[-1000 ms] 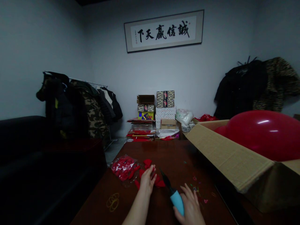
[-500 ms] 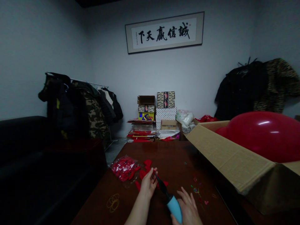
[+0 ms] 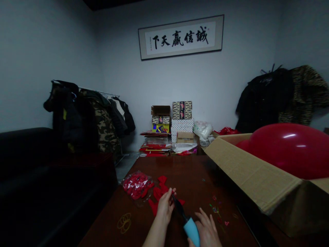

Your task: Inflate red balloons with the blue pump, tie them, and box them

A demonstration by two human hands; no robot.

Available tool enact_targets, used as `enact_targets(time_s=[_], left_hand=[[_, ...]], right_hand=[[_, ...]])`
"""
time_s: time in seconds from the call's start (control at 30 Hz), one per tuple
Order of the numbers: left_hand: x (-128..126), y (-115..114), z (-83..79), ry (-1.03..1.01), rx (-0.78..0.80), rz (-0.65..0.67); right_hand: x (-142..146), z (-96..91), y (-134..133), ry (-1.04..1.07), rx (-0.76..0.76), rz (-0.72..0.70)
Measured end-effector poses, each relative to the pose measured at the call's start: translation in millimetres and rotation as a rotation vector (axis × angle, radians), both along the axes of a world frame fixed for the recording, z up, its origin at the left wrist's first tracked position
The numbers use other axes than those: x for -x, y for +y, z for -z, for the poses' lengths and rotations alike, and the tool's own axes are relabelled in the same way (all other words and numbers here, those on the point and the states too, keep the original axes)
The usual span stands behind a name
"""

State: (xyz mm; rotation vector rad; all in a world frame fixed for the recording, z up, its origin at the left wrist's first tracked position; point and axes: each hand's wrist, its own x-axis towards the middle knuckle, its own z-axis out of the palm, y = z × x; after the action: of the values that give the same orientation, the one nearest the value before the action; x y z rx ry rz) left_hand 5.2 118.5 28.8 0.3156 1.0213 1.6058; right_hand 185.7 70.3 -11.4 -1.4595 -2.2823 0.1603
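Note:
A hand balloon pump with a blue body [image 3: 191,232] and a black tapered nozzle [image 3: 180,208] slants up and left over the table. My right hand [image 3: 205,227] holds the blue body against its palm, thumb at the near end, other fingers stretched out. At the nozzle tip, my left hand [image 3: 166,204] is closed in a pinch, with a bit of red balloon at its fingertips; the fingers hide most of it. Behind this hand lie several flat red balloons [image 3: 157,193]. Farther left is a clear plastic bag [image 3: 136,185] of red balloons.
Yellow rubber bands [image 3: 124,223] lie at left on the brown table [image 3: 180,168]. Small coloured bits [image 3: 215,208] are scattered at right. An open cardboard box [image 3: 253,171] at right holds a big inflated red balloon [image 3: 290,149]. Stacked boxes [image 3: 182,127] stand beyond the table.
My left hand has shifted slightly right and down along with the nozzle tip. My right hand stays on the pump, almost unmoved.

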Motion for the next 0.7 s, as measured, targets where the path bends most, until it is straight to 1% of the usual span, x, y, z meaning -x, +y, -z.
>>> enact_targets(time_s=[0.1, 0.2, 0.33, 0.5, 0.6, 0.7], left_hand=[[-7.4, -2.8, 8.9, -0.039, -0.009, 0.035], [-14.6, -8.2, 17.3, -0.138, -0.061, 0.084], [-20.8, -16.5, 22.7, -0.263, -0.085, 0.177], [-25.5, -21.1, 26.3, -0.375, -0.070, 0.306], [-27.4, -22.0, 31.0, -0.451, -0.117, 0.329], [-29.1, -22.9, 36.5, -0.473, -0.128, 0.349]], right_hand=[[1.0, 1.7, -2.4, -0.021, 0.029, 0.018], [-1.3, 6.0, -2.4, -0.035, 0.096, 0.029], [-6.2, 11.1, 0.2, -0.048, 0.202, 0.007], [-8.6, 6.5, 2.8, -0.049, 0.315, -0.027], [-8.2, 3.5, 2.5, -0.054, 0.382, -0.036], [-8.4, 3.6, 1.4, -0.040, 0.403, -0.009]])
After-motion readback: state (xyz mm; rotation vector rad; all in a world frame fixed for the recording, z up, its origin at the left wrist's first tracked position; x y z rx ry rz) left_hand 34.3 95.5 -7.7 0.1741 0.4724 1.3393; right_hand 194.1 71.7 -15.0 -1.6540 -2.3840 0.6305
